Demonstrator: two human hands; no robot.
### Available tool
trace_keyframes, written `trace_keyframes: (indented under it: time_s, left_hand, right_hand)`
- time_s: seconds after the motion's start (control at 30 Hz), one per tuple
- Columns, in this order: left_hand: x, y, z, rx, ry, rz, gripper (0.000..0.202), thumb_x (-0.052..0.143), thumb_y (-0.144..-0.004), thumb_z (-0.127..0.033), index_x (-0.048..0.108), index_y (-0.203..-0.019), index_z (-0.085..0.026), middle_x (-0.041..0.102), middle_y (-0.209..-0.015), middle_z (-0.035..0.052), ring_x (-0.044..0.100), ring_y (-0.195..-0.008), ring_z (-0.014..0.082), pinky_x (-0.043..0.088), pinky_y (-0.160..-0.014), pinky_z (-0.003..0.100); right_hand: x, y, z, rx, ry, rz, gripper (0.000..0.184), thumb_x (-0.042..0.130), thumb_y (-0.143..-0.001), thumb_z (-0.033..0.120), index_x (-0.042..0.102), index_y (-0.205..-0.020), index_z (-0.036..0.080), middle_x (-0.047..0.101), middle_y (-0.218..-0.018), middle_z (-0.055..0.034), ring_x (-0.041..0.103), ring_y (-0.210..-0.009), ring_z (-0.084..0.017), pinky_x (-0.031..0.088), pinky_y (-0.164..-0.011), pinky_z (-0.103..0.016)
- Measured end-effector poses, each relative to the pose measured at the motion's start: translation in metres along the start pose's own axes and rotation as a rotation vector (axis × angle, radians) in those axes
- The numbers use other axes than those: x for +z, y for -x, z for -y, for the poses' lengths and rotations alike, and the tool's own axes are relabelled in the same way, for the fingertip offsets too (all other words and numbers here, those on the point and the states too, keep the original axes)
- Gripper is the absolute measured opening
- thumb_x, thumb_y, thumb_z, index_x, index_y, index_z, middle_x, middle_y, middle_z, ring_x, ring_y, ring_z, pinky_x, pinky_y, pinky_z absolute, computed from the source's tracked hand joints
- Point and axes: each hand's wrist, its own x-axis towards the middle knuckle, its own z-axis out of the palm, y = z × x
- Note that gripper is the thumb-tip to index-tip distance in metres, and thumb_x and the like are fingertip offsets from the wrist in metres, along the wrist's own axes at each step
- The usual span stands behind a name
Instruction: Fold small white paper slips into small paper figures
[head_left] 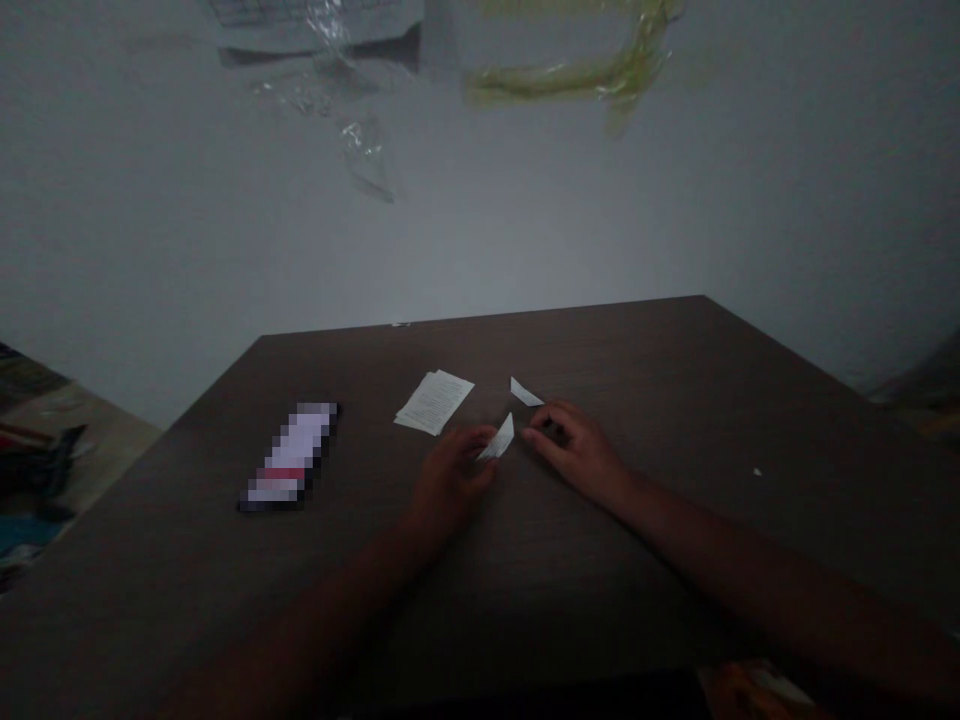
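Observation:
My left hand (pixel 455 472) pinches a small folded piece of white printed paper (pixel 501 437) between thumb and fingers, just above the table. Close by on its right is my right hand (pixel 574 447), its fingers curled and the thumb slightly apart from them, with nothing visible in between. A second folded paper piece (pixel 526 392) lies just beyond the right fingertips; whether they touch it I cannot tell. Behind the left hand rests a small stack of printed paper sheets (pixel 435 402), slightly fanned.
A phone (pixel 291 457) with a blurred screen lies left of the paper stack. A tiny white scrap (pixel 757 471) is on the right of the dark wooden table (pixel 660 350). The wall (pixel 480 230) with tape on it stands behind. Assorted items (pixel 34 470) lie beyond the left edge.

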Motion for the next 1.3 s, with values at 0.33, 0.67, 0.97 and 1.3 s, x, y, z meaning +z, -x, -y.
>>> trace_keyframes:
  time_s: [0.33, 0.67, 0.97, 1.3]
  left_hand:
    - [-0.009, -0.015, 0.006, -0.144, 0.056, -0.093, 0.026, 0.084, -0.097, -0.015, 0.08, -0.121, -0.022, 0.087, -0.138, 0.0113, 0.085, -0.132, 0.0332, 0.065, -0.128, 0.057]
    - [-0.014, -0.025, 0.016, -0.16, 0.061, -0.142, 0.027, 0.086, -0.096, -0.02, 0.081, -0.123, -0.02, 0.088, -0.137, 0.014, 0.086, -0.129, 0.0345, 0.065, -0.126, 0.06]
    - [-0.028, -0.032, 0.023, 0.06, -0.025, -0.237, 0.025, 0.085, -0.097, -0.032, 0.083, -0.121, -0.027, 0.088, -0.134, 0.0097, 0.087, -0.125, 0.0311, 0.07, -0.118, 0.052]
    - [-0.027, -0.023, 0.022, 0.425, -0.353, -0.168, 0.032, 0.079, -0.102, -0.021, 0.084, -0.133, -0.028, 0.087, -0.138, 0.009, 0.084, -0.131, 0.0306, 0.068, -0.122, 0.05]
  right_hand:
    - [-0.008, -0.017, -0.04, -0.003, 0.601, 0.157, 0.044, 0.074, -0.112, 0.039, 0.084, -0.153, 0.026, 0.066, -0.176, -0.0198, 0.057, -0.163, -0.048, 0.044, -0.137, -0.072]
    - [-0.009, -0.02, -0.038, -0.037, 0.599, 0.216, 0.046, 0.072, -0.113, 0.031, 0.082, -0.157, 0.025, 0.073, -0.172, -0.0177, 0.068, -0.151, -0.045, 0.05, -0.132, -0.07]
    - [-0.009, -0.014, -0.022, -0.305, 0.407, 0.212, 0.033, 0.071, -0.113, 0.021, 0.085, -0.143, 0.024, 0.081, -0.154, -0.0169, 0.076, -0.143, -0.036, 0.062, -0.125, -0.059]
    - [-0.008, -0.008, -0.009, -0.407, 0.373, 0.319, 0.027, 0.066, -0.109, 0.005, 0.083, -0.113, 0.026, 0.083, -0.117, -0.0106, 0.08, -0.105, -0.027, 0.068, -0.095, -0.041]
